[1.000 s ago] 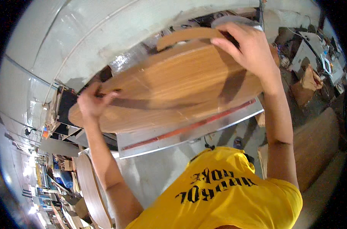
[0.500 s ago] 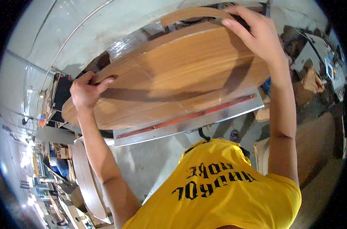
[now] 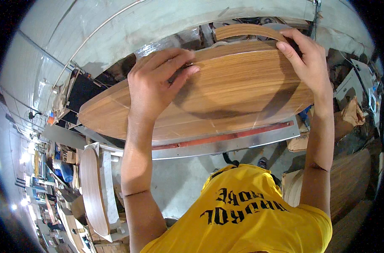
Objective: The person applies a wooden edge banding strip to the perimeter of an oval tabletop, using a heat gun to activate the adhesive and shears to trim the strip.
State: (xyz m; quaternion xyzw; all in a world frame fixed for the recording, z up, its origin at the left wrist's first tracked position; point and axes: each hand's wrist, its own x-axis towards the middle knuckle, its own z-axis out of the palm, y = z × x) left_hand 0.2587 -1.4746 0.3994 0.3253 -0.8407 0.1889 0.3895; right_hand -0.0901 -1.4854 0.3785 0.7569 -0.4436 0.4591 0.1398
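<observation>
A long wood-grain board (image 3: 242, 76) with a rounded outline lies before me on a machine table. At its far right, my right hand (image 3: 306, 59) pinches a curved wood-grain edging strip (image 3: 246, 29) between thumb and fingers. The strip's loose end arches leftward, beyond the board's far edge. My left hand (image 3: 156, 80) is bent over that far edge near the middle, thumb and fingers drawn together. A small dark bit shows at its fingertips, too small to name. Shadows of my arms and the strip fall across the board.
Beneath the board's near side runs a metal table edge (image 3: 225, 145) with a red strip (image 3: 221, 138). Another rounded board (image 3: 94, 189) rests at the left. Large brown panels (image 3: 348, 185) stand at the right, by a cardboard box (image 3: 297, 143). Plastic-wrapped material (image 3: 166, 42) lies behind.
My left hand has moved right along the board's far edge, from near its left end to about the middle. My right hand still holds the strip. The view has shifted slightly.
</observation>
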